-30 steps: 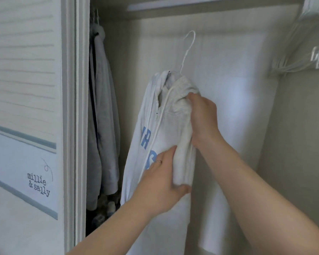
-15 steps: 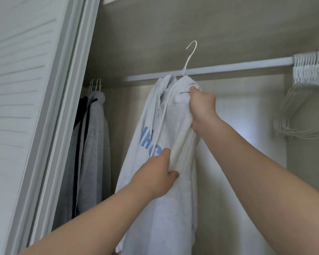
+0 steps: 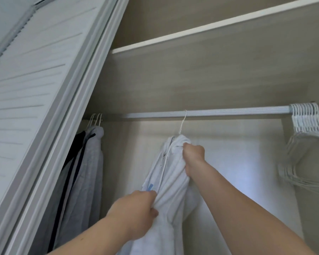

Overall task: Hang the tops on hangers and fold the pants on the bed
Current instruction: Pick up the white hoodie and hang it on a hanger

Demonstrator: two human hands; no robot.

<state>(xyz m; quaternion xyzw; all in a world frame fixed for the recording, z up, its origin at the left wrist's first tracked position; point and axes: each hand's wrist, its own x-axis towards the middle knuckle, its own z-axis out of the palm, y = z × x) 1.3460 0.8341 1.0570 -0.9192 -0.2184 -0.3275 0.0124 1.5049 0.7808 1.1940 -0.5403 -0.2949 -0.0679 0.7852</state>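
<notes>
Your right hand (image 3: 193,157) is gripping the white zip hoodie (image 3: 170,183) at its shoulder, just below the white wire hanger (image 3: 183,122) hooking over the closet rod (image 3: 228,112). Your left hand (image 3: 136,211) is bunching the hoodie's front lower down.

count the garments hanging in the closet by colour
white hoodie: 1, gripped by the left hand and the right hand
grey tops: at least 1, layers overlap
dark garment: 1
total: at least 3
</notes>
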